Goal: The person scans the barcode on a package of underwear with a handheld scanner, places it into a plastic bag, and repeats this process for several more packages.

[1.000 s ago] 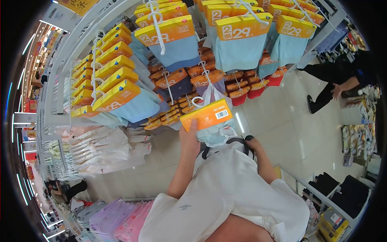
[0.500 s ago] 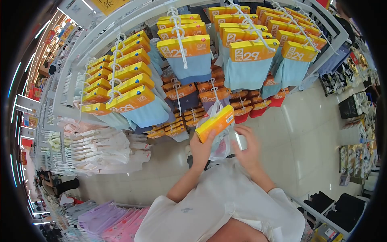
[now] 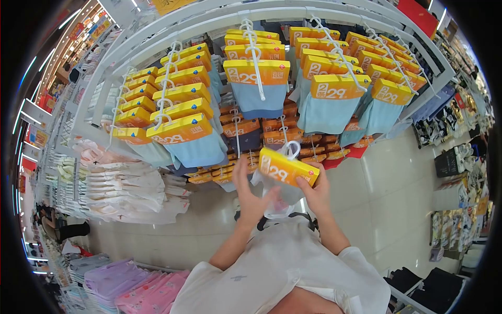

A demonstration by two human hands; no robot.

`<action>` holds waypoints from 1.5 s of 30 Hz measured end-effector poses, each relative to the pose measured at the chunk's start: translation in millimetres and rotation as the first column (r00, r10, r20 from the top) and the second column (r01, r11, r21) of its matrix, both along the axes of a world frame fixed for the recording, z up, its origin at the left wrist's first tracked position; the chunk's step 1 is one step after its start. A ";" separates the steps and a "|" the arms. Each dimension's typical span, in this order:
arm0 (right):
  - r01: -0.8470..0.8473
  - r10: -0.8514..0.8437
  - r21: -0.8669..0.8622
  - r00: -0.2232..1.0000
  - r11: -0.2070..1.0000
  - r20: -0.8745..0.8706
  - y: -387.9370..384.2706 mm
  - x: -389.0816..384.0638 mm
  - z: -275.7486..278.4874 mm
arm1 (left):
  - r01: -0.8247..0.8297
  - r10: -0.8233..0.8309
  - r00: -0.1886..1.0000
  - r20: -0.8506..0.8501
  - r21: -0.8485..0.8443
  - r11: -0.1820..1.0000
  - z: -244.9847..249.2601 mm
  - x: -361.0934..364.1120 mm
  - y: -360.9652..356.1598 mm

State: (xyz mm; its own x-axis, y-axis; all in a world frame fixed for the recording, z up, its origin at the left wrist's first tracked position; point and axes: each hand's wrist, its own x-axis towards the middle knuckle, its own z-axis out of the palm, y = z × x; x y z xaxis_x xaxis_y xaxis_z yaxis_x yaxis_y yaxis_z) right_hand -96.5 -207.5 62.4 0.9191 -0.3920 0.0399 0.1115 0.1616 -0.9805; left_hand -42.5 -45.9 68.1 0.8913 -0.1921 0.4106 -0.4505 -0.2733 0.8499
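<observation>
My right hand (image 3: 318,196) pinches the right end of a garment pack (image 3: 286,168), its yellow-orange card printed with "29" facing me and a white hanging hook on top. Below the card a pale, see-through part hangs down, partly hidden by my hands. To the left of the pack, my left hand (image 3: 248,196) is apart from the card with fingers spread. In front of me, similar packs with pale blue cloth (image 3: 329,112) hang in rows on white display hooks (image 3: 256,65).
A white metal rack frame (image 3: 209,21) arches around the hanging packs. Light-coloured garments (image 3: 125,193) hang at left, with folded purple and pink clothes (image 3: 141,288) at lower left. Glossy tiled floor (image 3: 376,209) spreads to the right. Dark items (image 3: 442,288) stand at lower right. A person (image 3: 65,229) is far left.
The pack has passed from my left hand to my right and turned so its printed front and hook show. My left hand has let go and opened. The view has shifted slightly.
</observation>
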 end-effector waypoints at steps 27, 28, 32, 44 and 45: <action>0.251 -0.190 -0.099 0.892 0.963 0.410 1.0 112.3 93.2 | -0.063 -0.020 0.920 -0.392 -0.198 0.978 -45.9 7.7 31.5; 0.258 -0.190 -0.100 0.878 0.961 0.439 0.8 119.8 97.8 | -0.056 -0.016 0.917 -0.399 -0.169 0.984 -55.2 0.5 35.1; 0.149 -0.046 -0.200 0.896 0.968 0.441 -5.9 148.6 105.4 | -0.111 -0.005 0.865 -0.502 -0.202 0.973 -66.1 -19.4 47.4; 0.237 -0.142 -0.207 0.909 0.949 0.392 -11.5 170.6 78.6 | -0.128 0.067 0.780 -0.623 -0.055 0.990 -126.8 -34.3 69.6; 0.220 -0.133 -0.194 0.916 0.956 0.378 -14.4 172.9 79.7 | -0.118 0.056 0.790 -0.610 -0.062 0.991 -127.2 -35.1 66.1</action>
State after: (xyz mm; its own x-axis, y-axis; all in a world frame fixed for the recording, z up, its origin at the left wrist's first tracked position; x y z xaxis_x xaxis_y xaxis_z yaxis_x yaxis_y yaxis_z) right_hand 76.4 -221.9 142.2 0.7424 -0.4870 0.4600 0.4668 -0.1165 -0.8767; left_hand -77.7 20.2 -59.0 0.9740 -0.0909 -0.2074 0.1871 -0.1932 0.9632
